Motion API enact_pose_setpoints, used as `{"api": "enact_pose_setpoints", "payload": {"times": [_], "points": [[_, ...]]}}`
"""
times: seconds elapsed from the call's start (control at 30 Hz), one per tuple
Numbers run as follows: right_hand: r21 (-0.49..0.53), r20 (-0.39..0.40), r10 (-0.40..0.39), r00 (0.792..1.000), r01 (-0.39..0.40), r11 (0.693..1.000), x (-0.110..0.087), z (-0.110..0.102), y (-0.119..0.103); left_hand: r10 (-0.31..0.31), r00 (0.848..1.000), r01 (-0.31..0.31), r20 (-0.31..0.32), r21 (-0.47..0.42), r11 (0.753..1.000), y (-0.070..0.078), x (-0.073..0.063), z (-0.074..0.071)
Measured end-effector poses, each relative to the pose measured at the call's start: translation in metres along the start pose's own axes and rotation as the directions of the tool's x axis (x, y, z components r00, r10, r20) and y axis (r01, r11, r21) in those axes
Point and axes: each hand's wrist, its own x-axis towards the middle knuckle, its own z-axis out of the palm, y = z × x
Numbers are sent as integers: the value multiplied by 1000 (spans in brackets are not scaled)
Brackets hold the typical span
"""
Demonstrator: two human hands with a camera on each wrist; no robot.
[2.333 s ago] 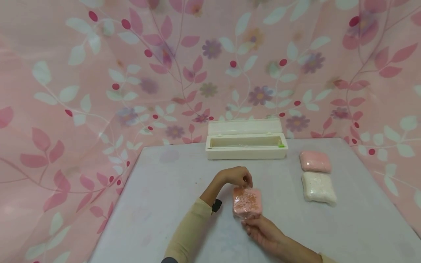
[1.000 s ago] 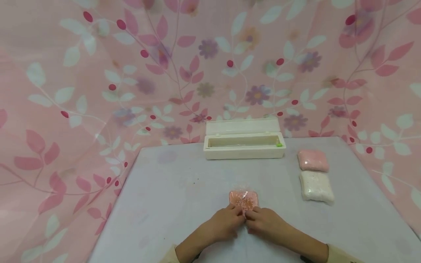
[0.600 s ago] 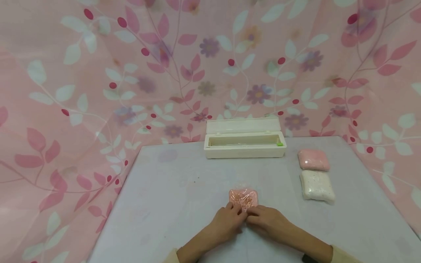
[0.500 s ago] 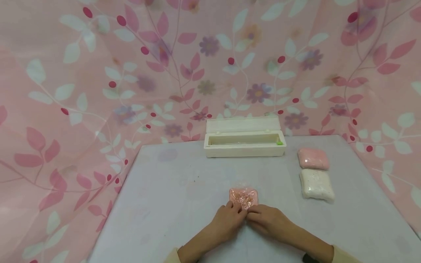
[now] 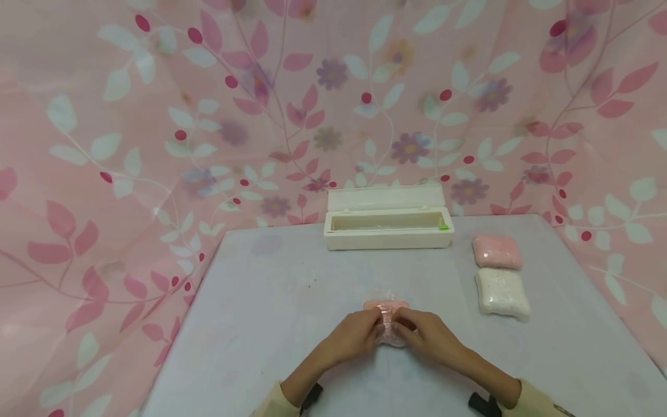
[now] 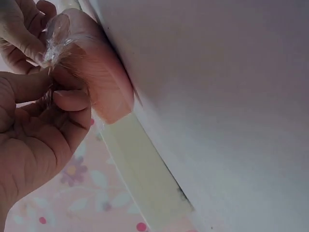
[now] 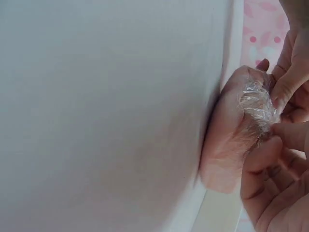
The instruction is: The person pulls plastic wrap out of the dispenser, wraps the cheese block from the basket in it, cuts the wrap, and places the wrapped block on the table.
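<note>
A pink block (image 5: pixel 371 304) with a brownish top lies flat on the table in front of me, wrapped in clear film. My left hand (image 5: pixel 350 339) and right hand (image 5: pixel 428 336) meet over its top from either side. Both wrist views show thumbs and fingers pinching the gathered, crinkled cling film (image 6: pixel 60 48) above the block. In the right wrist view, the bunched film forms shiny creases, and the block's smooth pink side (image 7: pixel 222 164) shows below. The fingers hide much of its top in the head view.
A long white box (image 5: pixel 388 240) with its lid raised and a green tab at its right end stands at the back. To the right, a wrapped pink block (image 5: pixel 497 252) lies just behind a wrapped white block (image 5: pixel 502 292). A floral curtain (image 5: pixel 333 116) hangs behind the table.
My left hand came from the block's far side to its near edge beside the right hand. Since then, both hands have moved forward over the top, uncovering the near edge.
</note>
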Motion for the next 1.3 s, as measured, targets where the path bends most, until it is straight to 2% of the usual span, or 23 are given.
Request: {"api": "enact_pose_setpoints", "payload": {"times": [0.13, 0.27, 0.5, 0.63, 0.73, 0.83, 0.93, 1.03, 1.17, 1.23, 1.3], "points": [[-9, 1, 68, 998, -68, 998, 8, 2, 1, -129, 992, 128, -3, -133, 983, -3, 7, 1], [-86, 22, 142, 990, -140, 986, 13, 4, -1, -223, 974, 214, -36, -175, 961, -1, 11, 6], [-264, -15, 174, 985, -172, 949, 15, 10, -2, -275, 954, 276, -118, -2, 961, 7, 16, 14], [-255, 10, 179, 984, -170, 952, 16, 10, 2, -303, 948, 307, -94, 30, 951, 7, 21, 13], [-220, 58, 164, 985, -148, 964, 16, 7, 5, -318, 945, 324, -69, 90, 942, 7, 23, 10], [-188, 103, 142, 985, -121, 975, 18, -2, 5, -313, 947, 321, -71, 169, 932, 14, 23, 6], [-118, 125, 131, 983, -116, 986, 19, -18, 5, -277, 958, 287, -75, 224, 931, 30, 19, 3], [-52, 87, 127, 988, -123, 991, 21, -38, 7, -237, 968, 250, -78, 283, 926, 50, 16, 4], [-47, 4, 106, 994, -106, 993, 23, -61, 11, -234, 964, 264, -124, 380, 886, 71, 16, 12], [-53, -14, 98, 995, -99, 994, 23, -68, 13, -229, 962, 271, -147, 428, 862, 75, 18, 20], [-56, -26, 88, 996, -89, 994, 23, -72, 14, -193, 964, 258, -180, 486, 835, 74, 19, 30]]}}
